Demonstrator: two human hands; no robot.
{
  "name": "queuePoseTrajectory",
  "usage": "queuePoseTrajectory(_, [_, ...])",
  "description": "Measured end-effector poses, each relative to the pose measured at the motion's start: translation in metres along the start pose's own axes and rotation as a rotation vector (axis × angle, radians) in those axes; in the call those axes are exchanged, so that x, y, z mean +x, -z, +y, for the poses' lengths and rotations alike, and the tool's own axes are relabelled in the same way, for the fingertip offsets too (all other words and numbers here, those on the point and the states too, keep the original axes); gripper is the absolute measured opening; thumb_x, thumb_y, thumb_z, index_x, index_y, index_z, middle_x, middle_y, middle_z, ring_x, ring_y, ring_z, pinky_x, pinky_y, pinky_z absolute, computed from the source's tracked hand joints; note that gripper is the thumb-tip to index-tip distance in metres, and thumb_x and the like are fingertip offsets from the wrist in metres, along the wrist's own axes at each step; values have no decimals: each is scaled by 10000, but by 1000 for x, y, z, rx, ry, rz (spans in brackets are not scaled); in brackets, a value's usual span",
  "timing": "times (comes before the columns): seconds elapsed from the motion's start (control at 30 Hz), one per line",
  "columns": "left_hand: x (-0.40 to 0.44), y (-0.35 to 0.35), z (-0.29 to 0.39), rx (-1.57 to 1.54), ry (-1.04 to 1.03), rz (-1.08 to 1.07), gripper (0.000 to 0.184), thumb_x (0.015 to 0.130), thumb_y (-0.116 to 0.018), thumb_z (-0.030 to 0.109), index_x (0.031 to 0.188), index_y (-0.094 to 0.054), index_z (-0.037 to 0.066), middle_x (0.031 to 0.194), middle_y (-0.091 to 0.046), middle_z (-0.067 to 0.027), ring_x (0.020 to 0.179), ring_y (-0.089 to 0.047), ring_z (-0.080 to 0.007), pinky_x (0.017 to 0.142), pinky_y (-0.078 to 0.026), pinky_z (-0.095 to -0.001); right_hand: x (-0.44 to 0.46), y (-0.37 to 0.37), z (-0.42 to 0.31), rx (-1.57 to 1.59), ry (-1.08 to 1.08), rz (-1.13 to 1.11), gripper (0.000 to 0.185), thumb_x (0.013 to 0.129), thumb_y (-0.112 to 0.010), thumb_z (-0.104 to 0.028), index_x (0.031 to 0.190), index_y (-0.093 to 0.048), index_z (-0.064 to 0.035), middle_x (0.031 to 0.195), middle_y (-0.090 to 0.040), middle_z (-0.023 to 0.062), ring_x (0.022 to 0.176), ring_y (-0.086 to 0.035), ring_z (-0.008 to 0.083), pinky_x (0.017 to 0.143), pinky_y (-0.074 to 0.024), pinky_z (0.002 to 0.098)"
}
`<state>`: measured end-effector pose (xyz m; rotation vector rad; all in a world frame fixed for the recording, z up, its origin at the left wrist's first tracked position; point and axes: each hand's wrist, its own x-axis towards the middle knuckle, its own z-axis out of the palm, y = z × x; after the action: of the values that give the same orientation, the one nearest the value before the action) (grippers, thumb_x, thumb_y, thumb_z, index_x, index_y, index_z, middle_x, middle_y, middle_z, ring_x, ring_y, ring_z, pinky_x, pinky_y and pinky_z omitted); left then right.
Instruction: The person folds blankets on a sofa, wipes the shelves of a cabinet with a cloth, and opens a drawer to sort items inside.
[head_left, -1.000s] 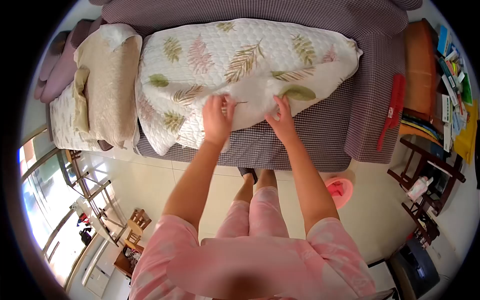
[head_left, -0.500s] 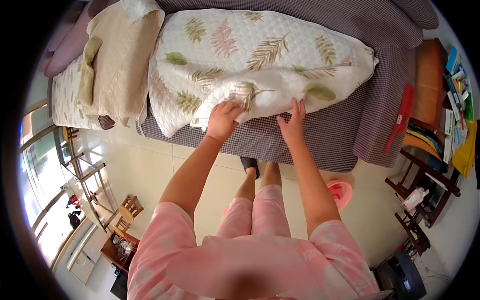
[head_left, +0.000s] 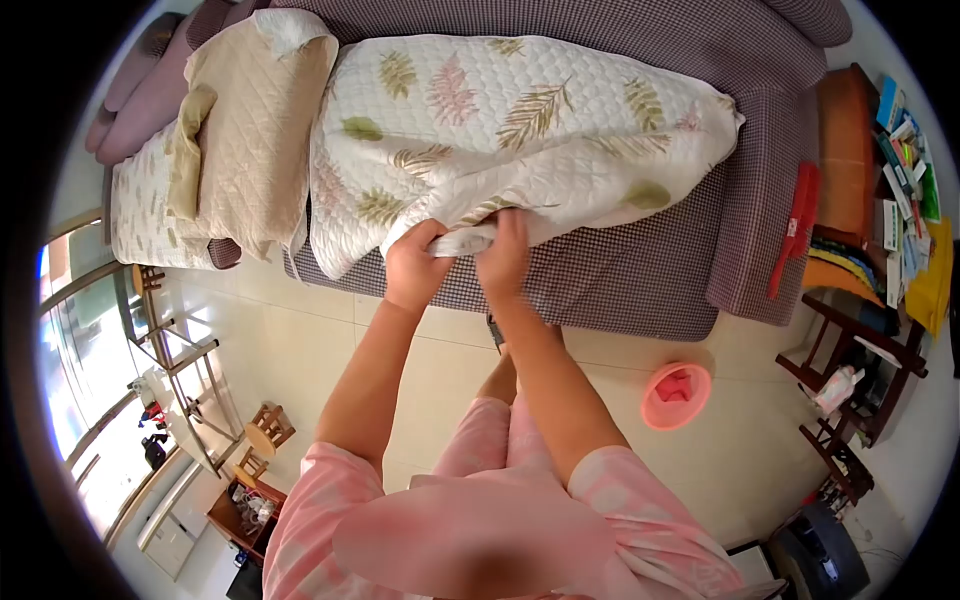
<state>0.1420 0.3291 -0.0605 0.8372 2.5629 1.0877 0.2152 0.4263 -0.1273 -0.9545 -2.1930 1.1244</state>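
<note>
A white quilted cover [head_left: 560,110] with green, brown and pink leaf prints is spread over the checked sofa [head_left: 620,290]. Its front edge is bunched and creased near the middle. My left hand [head_left: 415,265] is closed on that edge, thumb on top. Close beside it, my right hand [head_left: 503,255] also grips the edge, its fingers curled over the fabric. A short fold of the cover runs between the two hands. On the right, the cover narrows toward the sofa's arm.
Left of the cover lies a beige quilted pad [head_left: 255,140]. A red brush-like object [head_left: 795,230] rests on the sofa arm. On the tiled floor stands a pink basin [head_left: 676,396]. Wooden stools [head_left: 269,429] are at left, a cluttered shelf [head_left: 905,190] at right.
My right hand has moved left along the cover's edge, next to my left hand, and closed on the fabric. The front edge is gathered between them. The view has shifted slightly.
</note>
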Motion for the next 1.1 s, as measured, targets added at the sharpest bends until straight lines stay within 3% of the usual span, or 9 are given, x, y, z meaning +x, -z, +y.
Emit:
queuePoseTrajectory(0.23, [-11,24,-13,-55,93,51,156,640,-692,38,743,-576,25,672,-576,-129,580,-550,-270,548,-443,-318,28,73,44,-328,155,18,241,614,-582,26,845,-566,-38,873,-535,121,825,-519,331,699,-418,428])
queuePoseTrajectory(0.37, [-18,27,-19,-101,260,-46,141,648,-666,35,767,-591,24,673,-592,-114,579,-568,-227,561,-448,-301,18,143,95,-595,170,-2,263,594,-601,30,834,-557,-68,850,-539,71,854,-519,284,839,-378,445])
queuePoseTrajectory(0.4, [-24,17,-33,-142,234,-128,141,660,-652,30,790,-598,25,686,-604,-115,596,-580,-203,576,-453,-289,15,161,97,-613,214,-43,263,591,-604,30,829,-557,-73,846,-538,67,856,-520,278,854,-368,449])
queuePoseTrajectory(0.5, [-54,-8,-35,-20,79,-429,316,694,-666,94,997,-586,130,883,-644,-110,793,-617,-293,692,-480,-364,-12,213,103,-682,293,-188,246,595,-606,18,812,-556,-87,840,-542,58,863,-525,258,881,-351,449])
queuePoseTrajectory(0.57, [-78,-30,-24,61,137,-713,358,738,-641,150,1086,-565,191,979,-631,-105,904,-591,-310,772,-465,-399,-36,245,120,-755,291,-302,207,614,-598,-6,797,-557,-94,843,-551,56,867,-533,241,870,-357,434])
queuePoseTrajectory(0.67, [-115,-70,-18,35,107,-896,339,782,-598,198,1120,-568,199,1036,-615,-97,973,-570,-279,819,-453,-384,-89,284,171,-911,227,-507,164,658,-576,-57,815,-576,-105,860,-569,48,870,-544,224,844,-368,419])
queuePoseTrajectory(0.77, [-141,-119,-23,41,33,-986,352,786,-592,248,1134,-567,203,1078,-602,-76,1011,-554,-266,836,-449,-374,-142,314,197,-1008,-67,-766,112,723,-501,-74,799,-581,-89,844,-585,50,899,-546,238,829,-383,428])
queuePoseTrajectory(1.0, [-132,-185,7,405,-19,-1221,519,707,-647,476,1135,-575,192,1097,-583,-69,1039,-536,-266,878,-436,-381,-215,334,238,-760,-322,-857,474,753,-599,-186,1204,-488,-89,1132,-532,180,1063,-512,292,941,-381,405])
queuePoseTrajectory(1.1, [-117,-210,3,214,75,-1087,447,741,-658,381,1122,-586,159,1119,-546,-124,1064,-505,-297,879,-437,-388,-207,322,321,-504,-409,-508,404,790,-586,-207,1168,-505,-89,1092,-565,181,1008,-543,295,866,-431,382])
